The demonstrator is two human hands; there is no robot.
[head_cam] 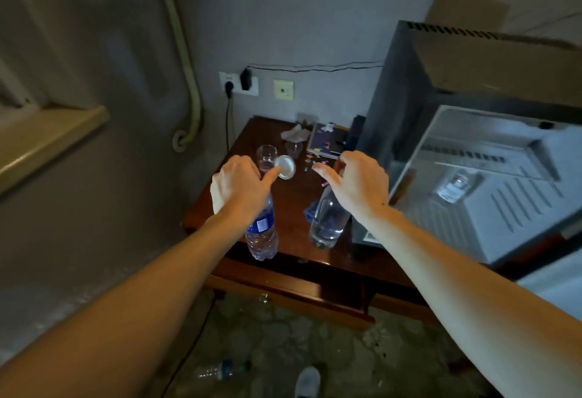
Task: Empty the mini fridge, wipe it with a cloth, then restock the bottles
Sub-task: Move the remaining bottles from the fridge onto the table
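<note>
My left hand (237, 185) holds a blue-labelled water bottle (262, 234) by its top; the index finger points straight and the other fingers are hidden. The bottle's base hangs over the front edge of the dark wooden table (293, 196). My right hand (357, 185) has its fingers curled at the neck of a clear bottle without a label (327, 221), thumb spread left; the bottle's base is over the tabletop. The grey mini fridge (396, 89) stands at the right with its white inner door (510, 215) swung open. A bluish crumpled thing (310, 211) lies behind the clear bottle.
On the table lie two clear cups (267, 158), a white lid (286, 167), a crumpled tissue (294, 133) and a booklet (327, 142). A drawer (299, 290) juts out below. Wall sockets with a plugged cable (239, 81) sit behind. A bottle (222, 369) and my shoe (308, 382) are on the floor.
</note>
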